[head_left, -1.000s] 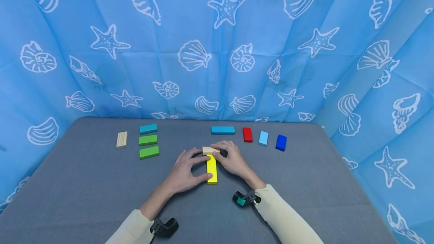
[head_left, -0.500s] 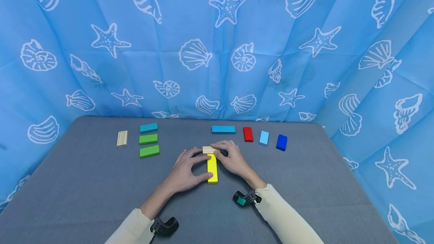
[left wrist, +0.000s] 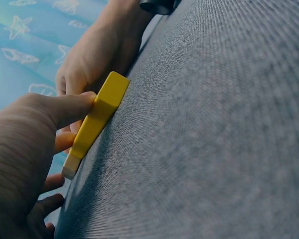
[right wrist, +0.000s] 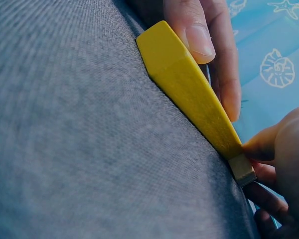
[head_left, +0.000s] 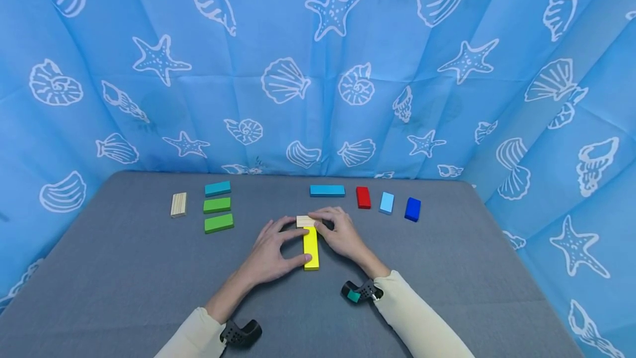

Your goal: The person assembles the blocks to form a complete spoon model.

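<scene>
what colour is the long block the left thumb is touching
Yellow; the long block shows best in the right wrist view.

The left grip's (right wrist: 198,32) thumb rests against the yellow block (right wrist: 189,87); the right grip (right wrist: 295,154) touches the pale block (right wrist: 242,171) at its end.

In the head view, a passage lies on the desk (head_left: 124,280) between the green blocks (head_left: 218,224), left of centre, and the long blue block (head_left: 327,191), upper middle. At centre, the left hand (head_left: 270,253) and the right hand (head_left: 342,236) obstruct both sides of the yellow block (head_left: 311,245). The curtain (head_left: 218,59) closes the top.
</scene>
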A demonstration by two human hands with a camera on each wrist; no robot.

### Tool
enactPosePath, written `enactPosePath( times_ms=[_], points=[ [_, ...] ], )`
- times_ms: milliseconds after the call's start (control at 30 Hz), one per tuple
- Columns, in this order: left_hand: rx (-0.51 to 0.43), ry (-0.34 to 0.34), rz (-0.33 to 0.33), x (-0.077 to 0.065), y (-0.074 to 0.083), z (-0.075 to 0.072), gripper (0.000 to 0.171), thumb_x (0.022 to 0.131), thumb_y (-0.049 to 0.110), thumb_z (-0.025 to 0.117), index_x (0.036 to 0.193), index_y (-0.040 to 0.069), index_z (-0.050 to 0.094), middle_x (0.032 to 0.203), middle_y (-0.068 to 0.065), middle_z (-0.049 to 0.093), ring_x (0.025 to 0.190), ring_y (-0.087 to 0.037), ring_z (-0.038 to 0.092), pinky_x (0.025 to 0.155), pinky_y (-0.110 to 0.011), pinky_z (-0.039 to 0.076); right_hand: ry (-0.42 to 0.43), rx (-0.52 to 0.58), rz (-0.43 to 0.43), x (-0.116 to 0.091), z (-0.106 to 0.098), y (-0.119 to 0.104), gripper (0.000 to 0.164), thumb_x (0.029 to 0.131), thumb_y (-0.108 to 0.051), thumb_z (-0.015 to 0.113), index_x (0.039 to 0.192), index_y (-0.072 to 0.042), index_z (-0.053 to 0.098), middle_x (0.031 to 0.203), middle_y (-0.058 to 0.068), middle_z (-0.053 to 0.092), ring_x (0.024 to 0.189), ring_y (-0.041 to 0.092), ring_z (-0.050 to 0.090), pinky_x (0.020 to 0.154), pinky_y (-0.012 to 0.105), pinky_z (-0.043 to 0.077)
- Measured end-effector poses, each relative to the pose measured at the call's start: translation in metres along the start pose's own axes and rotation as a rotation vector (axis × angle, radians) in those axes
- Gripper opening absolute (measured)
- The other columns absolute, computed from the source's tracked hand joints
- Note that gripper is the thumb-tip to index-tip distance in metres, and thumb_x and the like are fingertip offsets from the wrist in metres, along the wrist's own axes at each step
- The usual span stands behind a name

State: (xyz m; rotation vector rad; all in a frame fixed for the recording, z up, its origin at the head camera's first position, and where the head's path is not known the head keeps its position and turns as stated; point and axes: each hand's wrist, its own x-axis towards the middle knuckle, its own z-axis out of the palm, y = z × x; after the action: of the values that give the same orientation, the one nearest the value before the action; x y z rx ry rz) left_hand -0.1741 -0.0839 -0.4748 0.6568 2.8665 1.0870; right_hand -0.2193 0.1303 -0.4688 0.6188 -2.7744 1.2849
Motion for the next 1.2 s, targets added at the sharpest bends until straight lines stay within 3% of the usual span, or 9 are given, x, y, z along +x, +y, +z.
enactPosePath(
  times_ms=[367,767,1200],
  points=[
    [0.037,-0.001,0.057,0.0,-0.001,0.0,0.06,0.089,0.05,0.075,0.141,0.021,0.063,0.157,-0.003,0.043,0.149,-0.031,0.031,0.121,-0.061,0.012,0.002,0.008,-0.012,-0.001,-0.002,-0.001,0.03,0.098,-0.013,0.067,0.128,-0.012,0.072,0.127,0.003,0.068,0.119,0.026,0.053,0.102,0.054,0.041],
    [0.03,-0.012,0.055,0.0,0.002,-0.001,0.061,0.09,0.051,0.073,0.141,0.019,0.063,0.155,-0.003,0.046,0.148,-0.033,0.032,0.12,-0.063,0.011,0.005,0.006,-0.018,0.0,0.0,0.0,0.029,0.099,-0.013,0.066,0.127,-0.012,0.072,0.128,0.003,0.068,0.121,0.026,0.054,0.103,0.054,0.043],
    [0.033,-0.015,0.038,0.002,0.001,-0.001,0.06,0.089,0.053,0.073,0.14,0.023,0.064,0.154,-0.002,0.047,0.148,-0.031,0.033,0.12,-0.062,0.011,0.037,0.104,-0.015,0.0,-0.014,0.002,0.031,0.099,-0.009,0.064,0.129,-0.008,0.07,0.131,0.007,0.067,0.126,0.029,0.055,0.11,0.055,0.039]
  ],
)
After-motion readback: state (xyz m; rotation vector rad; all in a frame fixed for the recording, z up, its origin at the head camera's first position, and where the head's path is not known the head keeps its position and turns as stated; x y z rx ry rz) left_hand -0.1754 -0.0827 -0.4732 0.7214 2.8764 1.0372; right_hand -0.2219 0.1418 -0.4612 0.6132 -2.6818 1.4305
